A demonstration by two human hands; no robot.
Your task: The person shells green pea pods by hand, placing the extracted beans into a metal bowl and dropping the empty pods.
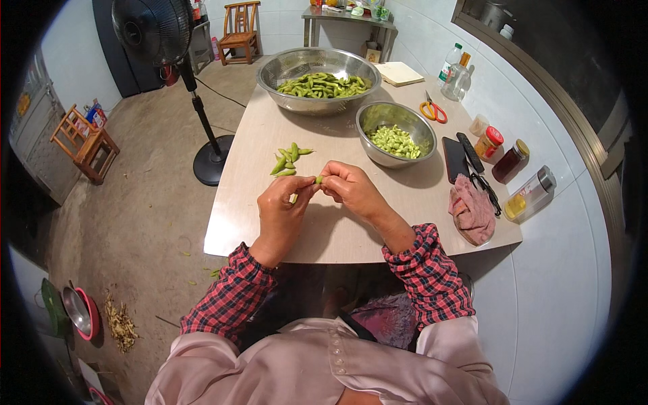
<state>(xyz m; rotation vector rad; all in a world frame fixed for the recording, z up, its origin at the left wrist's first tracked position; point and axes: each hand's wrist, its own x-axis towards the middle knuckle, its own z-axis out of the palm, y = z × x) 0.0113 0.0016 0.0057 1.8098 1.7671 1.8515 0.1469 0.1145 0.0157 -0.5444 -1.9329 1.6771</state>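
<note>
Above the near part of the table, my left hand (286, 205) and my right hand (349, 190) meet fingertip to fingertip, gripping one green soybean pod (318, 179) between them. Most of that pod is hidden by the fingers. Several loose pods (289, 157) lie on the tabletop just beyond my left hand. A steel bowl (369, 144) of shelled green beans (395, 141) stands beyond my right hand. Farther back, a large perforated steel basin (329, 105) contains many whole pods (324, 85).
Scissors (433, 110) lie right of the bowl. Along the table's right side are a phone (455, 159), a pink cloth (472, 211), glasses (487, 192), jars (511, 161) and a clear tumbler (530, 195). A black standing fan (195, 101) is at the left.
</note>
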